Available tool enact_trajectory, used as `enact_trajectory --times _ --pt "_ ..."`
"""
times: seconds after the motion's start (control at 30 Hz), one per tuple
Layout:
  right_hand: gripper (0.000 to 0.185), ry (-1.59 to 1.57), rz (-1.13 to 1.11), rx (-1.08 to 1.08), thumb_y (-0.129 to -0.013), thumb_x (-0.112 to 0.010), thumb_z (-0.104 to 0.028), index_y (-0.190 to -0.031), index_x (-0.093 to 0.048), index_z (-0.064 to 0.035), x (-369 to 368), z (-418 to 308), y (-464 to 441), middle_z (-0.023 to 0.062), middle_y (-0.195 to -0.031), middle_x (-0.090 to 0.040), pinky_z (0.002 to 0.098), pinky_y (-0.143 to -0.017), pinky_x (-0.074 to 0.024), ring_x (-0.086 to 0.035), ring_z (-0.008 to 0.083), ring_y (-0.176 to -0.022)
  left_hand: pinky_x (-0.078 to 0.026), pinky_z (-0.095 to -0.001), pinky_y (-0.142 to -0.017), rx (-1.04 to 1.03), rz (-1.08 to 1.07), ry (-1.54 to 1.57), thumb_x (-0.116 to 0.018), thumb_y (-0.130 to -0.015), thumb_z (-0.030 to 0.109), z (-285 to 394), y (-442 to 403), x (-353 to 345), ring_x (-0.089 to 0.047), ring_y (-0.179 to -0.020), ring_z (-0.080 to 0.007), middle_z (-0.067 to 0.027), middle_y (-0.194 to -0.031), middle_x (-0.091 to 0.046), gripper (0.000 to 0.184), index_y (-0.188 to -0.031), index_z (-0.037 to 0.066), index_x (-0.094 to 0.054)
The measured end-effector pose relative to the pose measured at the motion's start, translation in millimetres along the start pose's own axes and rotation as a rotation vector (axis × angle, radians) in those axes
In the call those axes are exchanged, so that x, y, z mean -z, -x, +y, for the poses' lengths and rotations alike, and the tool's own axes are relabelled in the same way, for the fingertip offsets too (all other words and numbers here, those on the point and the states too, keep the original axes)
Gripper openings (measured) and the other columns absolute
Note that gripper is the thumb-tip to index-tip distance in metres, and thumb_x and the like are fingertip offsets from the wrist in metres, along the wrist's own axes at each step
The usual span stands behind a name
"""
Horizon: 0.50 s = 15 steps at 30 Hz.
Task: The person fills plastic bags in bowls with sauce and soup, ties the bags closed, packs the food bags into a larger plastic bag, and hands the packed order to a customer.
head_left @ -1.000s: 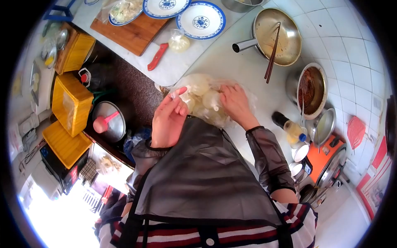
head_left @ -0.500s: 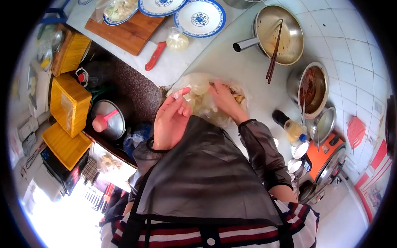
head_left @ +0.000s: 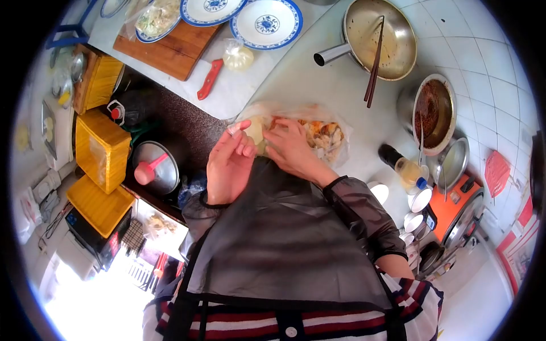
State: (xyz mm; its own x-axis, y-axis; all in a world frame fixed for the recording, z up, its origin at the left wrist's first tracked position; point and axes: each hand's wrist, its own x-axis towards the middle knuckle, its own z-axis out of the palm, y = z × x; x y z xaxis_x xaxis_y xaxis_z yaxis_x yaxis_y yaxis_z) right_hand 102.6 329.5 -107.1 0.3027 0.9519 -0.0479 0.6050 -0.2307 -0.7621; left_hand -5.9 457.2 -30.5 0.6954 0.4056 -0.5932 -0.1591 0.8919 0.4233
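Note:
A clear plastic bag (head_left: 333,128) with browned and pale food pieces (head_left: 325,142) lies on the counter in front of me. My right hand (head_left: 293,146) bends over its near left side, fingers curled down onto the plastic. Between my hands is a pale yellow bagged lump (head_left: 256,129), partly hidden by the fingers. My left hand (head_left: 228,167) is raised just left of it, palm turned up and fingers curled. A whitish strip shows by its forefinger; whether it is a wrap or plastic, I cannot tell.
At the far left are a red-handled knife (head_left: 211,79), a knotted bag (head_left: 238,58), a cutting board (head_left: 176,48) and a blue-rimmed plate (head_left: 267,24). To the right stand a pan (head_left: 392,42) with chopsticks, a pot of red-brown sauce (head_left: 435,113) and a bottle (head_left: 408,173).
My right hand has shifted left and nearer to me, uncovering more of the food pieces. My left hand has lowered slightly. The whole view has tilted a little.

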Motion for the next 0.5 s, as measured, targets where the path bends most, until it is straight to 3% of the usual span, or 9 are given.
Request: enact_trajectory --times 0.17,0.23,0.37,0.47,0.5 --pt "0.029 -0.067 -0.003 0.019 -0.084 -0.053 -0.016 -0.108 -0.055 0.0001 -5.7 10.2 -1.0 0.0153 -0.103 -0.058 0.0515 -0.088 -0.0355 -0.048 0.0355 -0.108 -0.034 -0.0225 -0.068 0.006 0.013 0.007 -0.044 -0.094 0.012 -0.3 1.5 -0.5 -0.039 -0.068 -0.0078 0.0032 -0.071 -0.038 0.026 -0.115 -0.003 -0.048" --pt "0.025 -0.448 -0.073 -0.514 -0.086 -0.05 -0.014 -0.104 -0.053 0.0024 12.4 0.6 -13.6 0.0234 -0.104 -0.055 0.0485 -0.083 -0.0415 -0.054 0.041 -0.095 -0.034 -0.0224 -0.068 0.005 0.015 0.002 -0.044 -0.094 0.012 -0.4 2.6 -3.8 -0.039 -0.068 -0.0078 0.0031 -0.071 -0.038 0.026 -0.115 -0.003 -0.048" --pt "0.026 -0.352 0.011 -0.465 -0.086 -0.047 -0.015 -0.104 -0.049 0.0029 -14.6 40.4 -19.1 0.0299 -0.103 -0.053 0.0466 -0.077 -0.0448 -0.055 0.0444 -0.086 -0.034 -0.0223 -0.068 0.002 -0.006 0.016 -0.045 -0.094 0.012 -2.3 3.4 -1.8 -0.038 -0.068 -0.008 0.0025 -0.072 -0.038 0.026 -0.115 -0.003 -0.048" --pt "0.032 -0.215 -0.072 -0.499 -0.085 -0.046 -0.014 -0.111 -0.046 0.0043 -28.1 46.5 -20.2 0.0294 -0.107 -0.053 0.0469 -0.083 -0.0427 -0.053 0.0441 -0.094 -0.034 -0.0225 -0.068 -0.001 0.007 0.011 -0.044 -0.094 0.012 -3.0 4.1 -1.6 -0.038 -0.068 -0.0081 0.0023 -0.072 -0.038 0.026 -0.115 -0.004 -0.048" --pt "0.035 -0.143 -0.08 -0.412 -0.084 -0.045 -0.014 -0.113 -0.045 0.0057 -33.3 46.4 -21.1 0.0299 -0.11 -0.051 0.0465 -0.087 -0.0411 -0.051 0.0444 -0.099 -0.034 -0.0225 -0.068 -0.001 0.007 0.014 -0.044 -0.094 0.012 -2.8 4.3 -2.3 -0.038 -0.068 -0.0081 0.0023 -0.072 -0.038 0.026 -0.115 -0.004 -0.048"
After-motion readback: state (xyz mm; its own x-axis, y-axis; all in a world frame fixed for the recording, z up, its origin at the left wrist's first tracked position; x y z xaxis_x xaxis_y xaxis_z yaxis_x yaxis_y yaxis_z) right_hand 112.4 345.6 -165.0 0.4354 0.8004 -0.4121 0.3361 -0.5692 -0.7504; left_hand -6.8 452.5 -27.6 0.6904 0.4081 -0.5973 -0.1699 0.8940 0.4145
